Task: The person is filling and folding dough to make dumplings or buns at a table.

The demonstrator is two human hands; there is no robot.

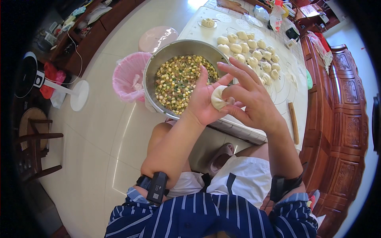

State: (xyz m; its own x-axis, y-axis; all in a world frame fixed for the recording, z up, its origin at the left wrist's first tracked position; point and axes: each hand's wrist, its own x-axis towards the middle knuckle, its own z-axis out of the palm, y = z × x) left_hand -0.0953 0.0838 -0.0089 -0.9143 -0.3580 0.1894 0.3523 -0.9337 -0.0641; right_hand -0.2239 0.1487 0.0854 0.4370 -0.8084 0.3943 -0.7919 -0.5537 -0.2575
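Observation:
Between my two hands sits a round, white filled bun (218,99) of soft dough. My left hand (201,106) cradles it against the palm and fingers, its thumb pointing up. From the right, my right hand (254,104) pinches the bun's edge between thumb and fingers. Its underside and the far fingers of my left hand are partly hidden. Just beyond my left hand, a large metal bowl (147,85) holds a filling (174,79) of corn kernels, chopped greens and minced bits. Several pale dough pieces (253,62) lie on the white table behind my right hand.
A thin wooden rolling pin (293,123) lies near the table's right edge. One pleated bun (208,22) rests at the far left of the table. Left of the bowl stand a pink lined bin (129,75) and a pink stool (158,39). A carved wooden bench (351,107) lines the right.

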